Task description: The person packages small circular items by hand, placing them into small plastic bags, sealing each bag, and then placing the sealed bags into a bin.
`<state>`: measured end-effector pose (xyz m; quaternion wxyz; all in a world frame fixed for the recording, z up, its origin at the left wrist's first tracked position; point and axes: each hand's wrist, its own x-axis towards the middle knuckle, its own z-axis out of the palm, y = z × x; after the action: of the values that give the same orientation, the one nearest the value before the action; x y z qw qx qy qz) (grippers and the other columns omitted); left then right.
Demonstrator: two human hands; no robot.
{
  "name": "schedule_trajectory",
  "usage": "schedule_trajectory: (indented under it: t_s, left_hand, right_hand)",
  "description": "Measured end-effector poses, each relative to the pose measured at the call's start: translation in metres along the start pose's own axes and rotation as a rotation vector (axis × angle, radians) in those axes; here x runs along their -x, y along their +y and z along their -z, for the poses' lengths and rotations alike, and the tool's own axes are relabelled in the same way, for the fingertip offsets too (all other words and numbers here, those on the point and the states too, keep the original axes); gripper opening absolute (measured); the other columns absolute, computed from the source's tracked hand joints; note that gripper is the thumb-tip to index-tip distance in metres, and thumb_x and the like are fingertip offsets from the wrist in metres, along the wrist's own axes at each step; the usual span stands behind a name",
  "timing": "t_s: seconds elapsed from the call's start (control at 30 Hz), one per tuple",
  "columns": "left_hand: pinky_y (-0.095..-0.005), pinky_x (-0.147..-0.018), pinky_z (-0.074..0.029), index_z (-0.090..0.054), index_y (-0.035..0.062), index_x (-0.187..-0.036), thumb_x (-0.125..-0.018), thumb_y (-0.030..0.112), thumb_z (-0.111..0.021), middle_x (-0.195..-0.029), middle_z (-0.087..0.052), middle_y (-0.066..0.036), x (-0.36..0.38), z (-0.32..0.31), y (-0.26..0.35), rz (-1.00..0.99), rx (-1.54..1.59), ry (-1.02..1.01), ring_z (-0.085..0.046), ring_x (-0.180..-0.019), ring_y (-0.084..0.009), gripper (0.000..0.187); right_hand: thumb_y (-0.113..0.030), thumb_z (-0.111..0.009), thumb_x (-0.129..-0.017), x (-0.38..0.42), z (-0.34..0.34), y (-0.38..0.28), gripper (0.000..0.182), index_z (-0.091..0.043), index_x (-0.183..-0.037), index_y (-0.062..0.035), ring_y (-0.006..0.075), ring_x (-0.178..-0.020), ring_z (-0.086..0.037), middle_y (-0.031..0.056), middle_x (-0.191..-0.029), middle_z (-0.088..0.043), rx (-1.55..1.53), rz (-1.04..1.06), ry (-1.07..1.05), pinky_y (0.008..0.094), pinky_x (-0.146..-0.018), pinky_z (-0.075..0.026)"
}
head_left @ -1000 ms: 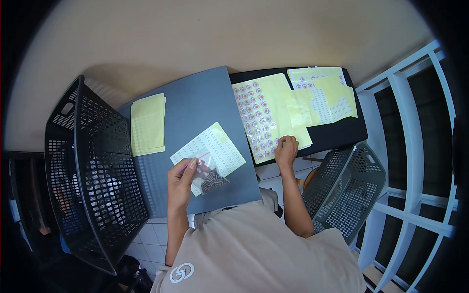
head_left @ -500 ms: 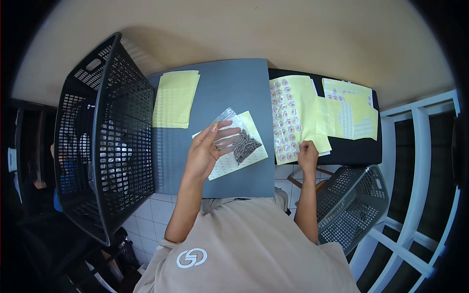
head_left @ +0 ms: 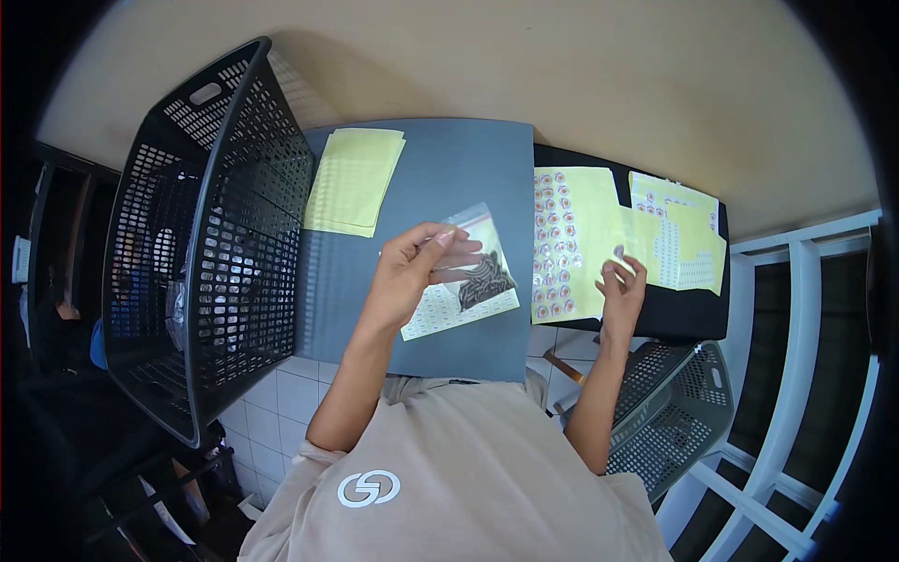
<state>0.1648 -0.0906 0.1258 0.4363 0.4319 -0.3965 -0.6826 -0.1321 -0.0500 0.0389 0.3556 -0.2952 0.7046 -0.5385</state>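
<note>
My left hand [head_left: 409,272] pinches a clear zip bag [head_left: 488,278] by its upper part, thumb in front and fingers behind the plastic. Dark, small curled pieces lie in the bag's bottom; their kind I cannot make out. Under the bag, a sheet of small printed labels [head_left: 440,316] rests on the grey table. My right hand [head_left: 622,295] is raised over the right side, with a small round sticker [head_left: 618,252] at its fingertips. Beside it lies a yellow sticker sheet [head_left: 585,234] with rows of round stickers on its left part.
A large dark plastic basket [head_left: 211,234] stands at the left edge of the grey table [head_left: 459,159]. Yellow sheets [head_left: 358,178] lie at the back left. More label sheets [head_left: 688,245] are on the black surface at right. Another basket [head_left: 670,412] sits lower right.
My right hand has lifted from the sticker sheet's edge and moved right, now with a round sticker at its fingertips. The bag in my left hand has shifted slightly right. The view has shifted too.
</note>
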Motion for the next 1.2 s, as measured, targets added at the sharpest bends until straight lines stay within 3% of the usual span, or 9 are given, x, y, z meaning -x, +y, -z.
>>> schedule_trajectory:
  t_s: [0.17,0.27,0.53,0.63,0.7,0.8,0.93,1.0,1.2]
  left_hand:
    - [-0.0326,-0.070,-0.059,-0.064,-0.0067,-0.096,-0.093,0.007,-0.058,-0.087,-0.068,-0.016,0.003,-0.020,0.007,-0.088,-0.120,-0.086,-0.069,-0.082,-0.0225,0.016]
    - [-0.0326,-0.068,-0.060,-0.065,-0.0074,-0.092,-0.091,0.005,-0.060,-0.084,-0.068,-0.014,0.006,-0.027,0.014,-0.124,-0.172,-0.100,-0.069,-0.082,-0.0212,0.014]
    - [-0.0334,-0.073,-0.060,-0.062,-0.0059,-0.084,-0.094,0.006,-0.055,-0.082,-0.065,-0.011,0.016,-0.026,0.023,-0.181,-0.048,0.001,-0.068,-0.081,-0.0206,0.017]
    - [-0.0305,-0.067,-0.056,-0.059,-0.0049,-0.081,-0.095,0.006,-0.053,-0.075,-0.059,-0.008,0.018,-0.024,0.022,-0.342,-0.242,0.006,-0.065,-0.073,-0.0163,0.019]
    - [-0.0297,-0.058,-0.046,-0.055,-0.0046,-0.080,-0.094,0.005,-0.053,-0.069,-0.052,-0.009,0.019,-0.024,0.030,-0.472,-0.672,-0.053,-0.056,-0.063,-0.0152,0.017]
    - [-0.0313,-0.053,-0.037,-0.055,-0.0043,-0.081,-0.092,0.002,-0.053,-0.070,-0.050,-0.011,0.018,-0.027,0.029,-0.545,-0.692,-0.063,-0.047,-0.057,-0.0171,0.013]
    - [-0.0306,-0.052,-0.038,-0.056,-0.0040,-0.080,-0.092,0.001,-0.053,-0.068,-0.050,-0.010,0.021,-0.029,0.028,-0.547,-0.661,-0.031,-0.048,-0.057,-0.0173,0.013]
    - [-0.0290,-0.049,-0.031,-0.054,-0.0040,-0.075,-0.093,0.005,-0.054,-0.064,-0.048,-0.006,0.020,-0.032,0.023,-0.621,-0.650,0.061,-0.041,-0.056,-0.0123,0.020]
    - [-0.0232,-0.051,-0.038,-0.051,-0.0003,-0.073,-0.098,0.011,-0.050,-0.061,-0.056,-0.004,0.021,-0.015,0.021,-0.565,-0.545,0.179,-0.053,-0.053,-0.0077,0.027]
  right_hand:
    - [0.004,-0.065,-0.080,0.045,-0.048,-0.083,0.061,-0.033,-0.131,-0.0040,0.0186,-0.095,-0.062,0.0201,-0.109,-0.061,-0.482,0.110,-0.442,0.0293,-0.083,-0.051]
    - [0.008,-0.066,-0.079,0.065,-0.069,-0.106,0.060,-0.033,-0.128,-0.0022,0.0161,-0.090,-0.063,0.0161,-0.097,-0.065,-0.510,0.142,-0.609,0.0273,-0.081,-0.051]
    - [0.008,-0.065,-0.080,0.070,-0.078,-0.116,0.054,-0.033,-0.123,-0.0010,0.0154,-0.086,-0.063,0.0131,-0.090,-0.065,-0.483,0.209,-0.579,0.0273,-0.079,-0.051]
    - [0.007,-0.066,-0.079,0.075,-0.081,-0.125,0.054,-0.034,-0.122,-0.0008,0.0153,-0.085,-0.063,0.0120,-0.088,-0.065,-0.394,0.285,-0.608,0.0277,-0.078,-0.051]
    - [0.006,-0.066,-0.079,0.080,-0.084,-0.131,0.053,-0.035,-0.121,-0.0005,0.0149,-0.084,-0.063,0.0112,-0.086,-0.065,-0.337,0.329,-0.628,0.0276,-0.077,-0.050]
    - [0.005,-0.067,-0.077,0.082,-0.088,-0.135,0.050,-0.038,-0.118,0.0003,0.0140,-0.081,-0.064,0.0098,-0.082,-0.066,-0.245,0.377,-0.670,0.0266,-0.076,-0.050]
    - [0.004,-0.067,-0.077,0.082,-0.093,-0.135,0.045,-0.041,-0.113,0.0006,0.0134,-0.076,-0.064,0.0091,-0.079,-0.067,-0.258,0.353,-0.653,0.0262,-0.075,-0.050]
    - [0.004,-0.067,-0.077,0.082,-0.093,-0.135,0.044,-0.040,-0.112,0.0004,0.0134,-0.075,-0.063,0.0093,-0.078,-0.067,-0.272,0.351,-0.655,0.0262,-0.074,-0.050]
    - [0.005,-0.067,-0.079,0.080,-0.088,-0.130,0.043,-0.038,-0.110,-0.0003,0.0127,-0.076,-0.062,0.0113,-0.080,-0.067,-0.305,0.283,-0.653,0.0257,-0.073,-0.049]
